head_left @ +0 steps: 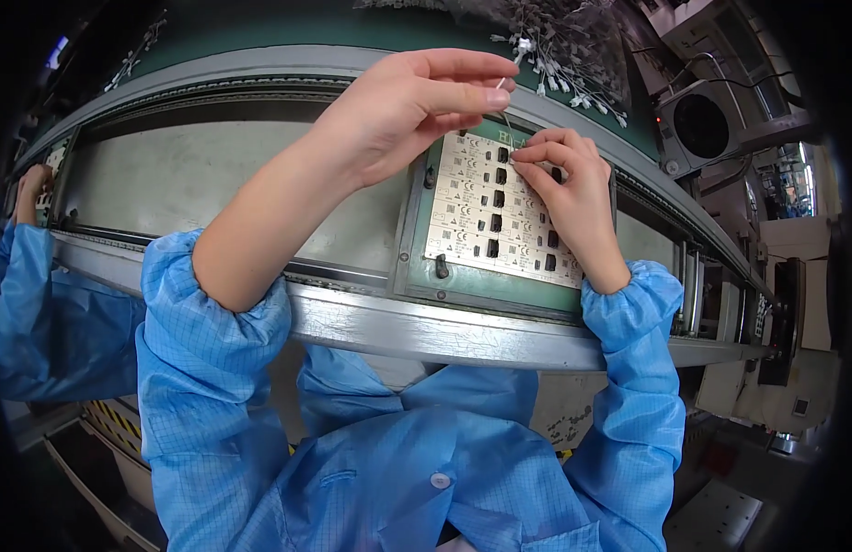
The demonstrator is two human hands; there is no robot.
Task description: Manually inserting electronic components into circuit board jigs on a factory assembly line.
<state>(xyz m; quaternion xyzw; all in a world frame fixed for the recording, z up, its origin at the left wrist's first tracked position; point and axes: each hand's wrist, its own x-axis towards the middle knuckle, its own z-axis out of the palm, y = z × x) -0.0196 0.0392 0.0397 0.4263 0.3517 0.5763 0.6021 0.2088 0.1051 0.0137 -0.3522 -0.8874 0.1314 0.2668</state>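
My left hand (403,106) is raised over the far edge of a white circuit board panel (463,221). Its thumb and fingers pinch a thin white wire lead (507,118). The lead runs down toward the board, where the fingertips of my right hand (569,175) are closed on its lower end. That end is mostly hidden by the fingers. Black rectangular parts (496,223) stand in rows on the panel, which lies in a green carrier (518,293). My right hand covers the panel's far right part.
The carrier rests on a conveyor with metal rails (444,331). Beyond it, a heap of white-plugged wire leads (559,69) lies on a green surface (260,32). A speaker-like box (702,124) stands far right. Another person's blue sleeve (30,304) is at the left.
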